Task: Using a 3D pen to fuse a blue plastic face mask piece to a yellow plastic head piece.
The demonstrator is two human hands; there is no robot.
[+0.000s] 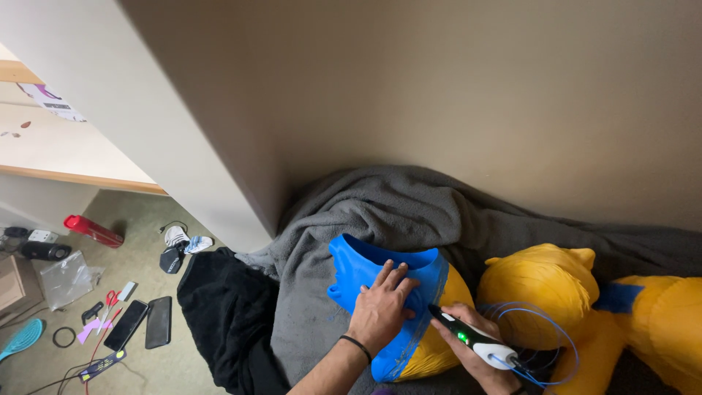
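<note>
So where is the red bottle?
In the head view, the red bottle lies on the floor at far left, beside the black speaker, far from both hands.

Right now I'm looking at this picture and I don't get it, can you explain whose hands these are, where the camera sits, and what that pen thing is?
The one picture comes from a camera worn on a person's head, looking down, so both bare hands are that person's own. The left hand lies flat, fingers spread, on a blue shell-like piece fitted over a yellow rounded form. The right hand has its grip closed on a black and white pen-shaped tool with a green light; thin blue filament loops from its back end. The tool's tip sits at the blue piece's edge. All this rests on a grey blanket. More yellow shapes lie to the right. On the floor to the left are two phones, scissors and a red bottle.
</note>
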